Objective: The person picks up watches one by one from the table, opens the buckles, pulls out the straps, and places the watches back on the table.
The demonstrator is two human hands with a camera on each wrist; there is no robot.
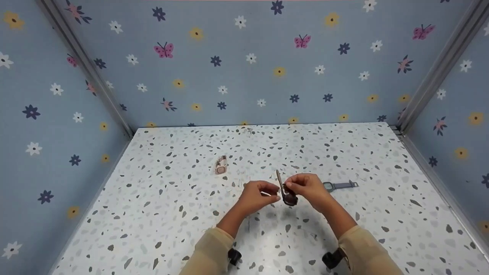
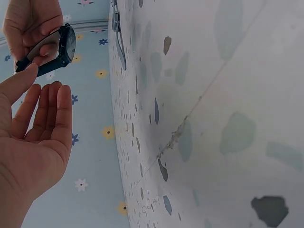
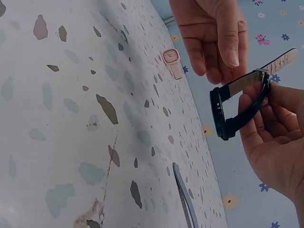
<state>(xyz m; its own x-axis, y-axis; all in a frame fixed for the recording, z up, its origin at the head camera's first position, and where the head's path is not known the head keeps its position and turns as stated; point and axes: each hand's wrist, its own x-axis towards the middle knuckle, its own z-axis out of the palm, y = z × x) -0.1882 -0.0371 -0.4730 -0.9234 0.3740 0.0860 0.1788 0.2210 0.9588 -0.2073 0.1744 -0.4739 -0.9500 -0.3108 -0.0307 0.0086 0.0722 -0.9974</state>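
Note:
My right hand (image 1: 308, 188) pinches a wristwatch (image 1: 289, 198) with a dark case and dark strap, raised above the speckled table. In the right wrist view the watch (image 3: 245, 114) hangs with its strap bent into a loop and the pale inner side of one strap end showing. My right fingers and thumb hold the strap by the buckle side. My left hand (image 1: 256, 195) is close at the left of the watch, fingers loosely bent and thumb apart from them. In the left wrist view its thumb tip overlaps the strap, and its palm (image 2: 38, 156) bears nothing.
A pink wristwatch (image 1: 221, 168) stands on the speckled table (image 1: 172, 229) behind my left hand. Just right of my right hand lies a blue-grey wristwatch (image 1: 342, 185), strap stretched out. Flower-patterned panels (image 1: 244, 76) enclose the table at the back and sides.

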